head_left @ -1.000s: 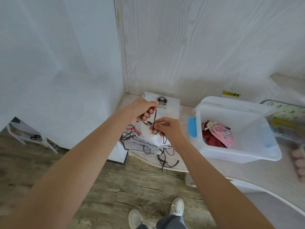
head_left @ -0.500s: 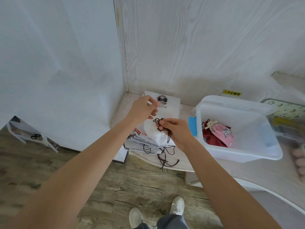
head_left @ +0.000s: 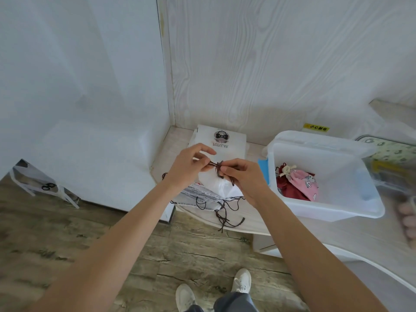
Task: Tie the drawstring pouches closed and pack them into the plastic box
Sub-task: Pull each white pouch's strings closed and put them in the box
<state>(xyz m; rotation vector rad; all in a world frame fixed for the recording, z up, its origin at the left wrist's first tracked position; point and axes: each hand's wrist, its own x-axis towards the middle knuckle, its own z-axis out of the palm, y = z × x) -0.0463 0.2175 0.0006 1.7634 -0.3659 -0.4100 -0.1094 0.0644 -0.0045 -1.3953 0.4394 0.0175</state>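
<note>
A white drawstring pouch stands on the table corner between my hands. Its dark brown drawstring is pinched on the left by my left hand and at the knot by my right hand. Under the pouch lie several flat white pouches whose dark cords trail over the table edge. To the right stands the clear plastic box, open, holding a pink printed pouch and a dark red pouch.
A white bag printed POPULAR lies behind the hands against the wood-grain wall. The blue latch of the box faces my right hand. A patterned container sits at the far right. My shoes stand on the wooden floor below.
Both hands have come together above the white pouch. The drawstring, earlier held vertically, now stretches short and level between my fingers at a knot.
</note>
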